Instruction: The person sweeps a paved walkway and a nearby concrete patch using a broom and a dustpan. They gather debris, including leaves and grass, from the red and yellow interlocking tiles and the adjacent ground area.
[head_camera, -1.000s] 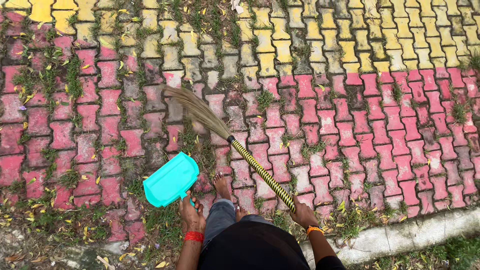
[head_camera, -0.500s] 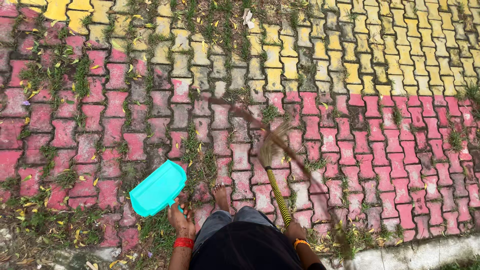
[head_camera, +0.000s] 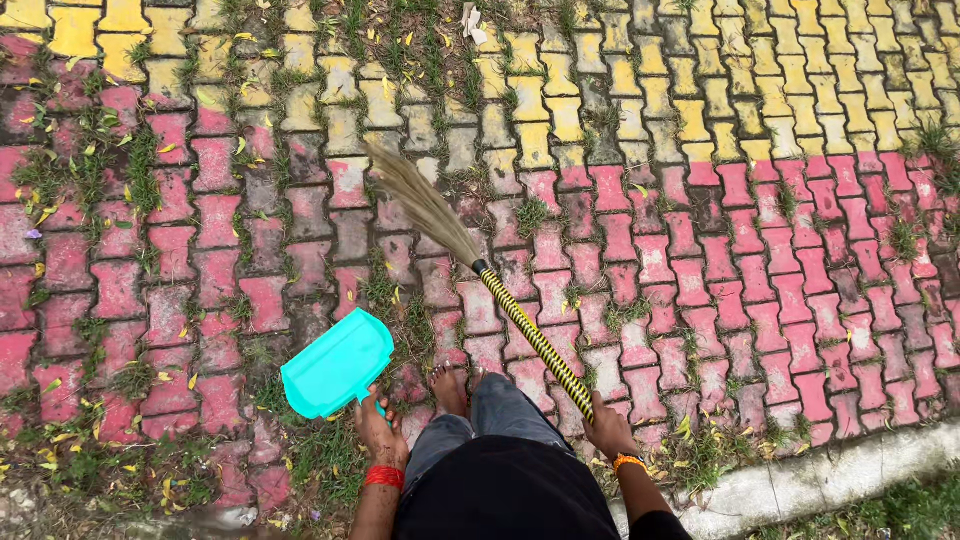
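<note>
My left hand (head_camera: 378, 432) grips the handle of a turquoise plastic dustpan (head_camera: 336, 364), held low over the paving at lower left of centre. My right hand (head_camera: 608, 432) holds the yellow-and-black striped handle of a grass broom (head_camera: 470, 258). The broom slants up and left from that hand, and its tan bristles fan out on the red pavers ahead of me. A red band sits on my left wrist and an orange one on my right. My bare foot (head_camera: 450, 388) shows between the two hands.
Interlocking pavers (head_camera: 760, 260) cover the ground, red nearby and yellow farther away. Grass and small yellow leaves (head_camera: 60, 200) fill the joints, thickest at the left. A pale concrete kerb (head_camera: 830, 475) runs along the lower right. A scrap of litter (head_camera: 474, 24) lies at the top.
The broom has swept back to the left after a fast blurred stroke, its bristles now reaching farther ahead. The dustpan stays low at my left, nearly unmoved.
</note>
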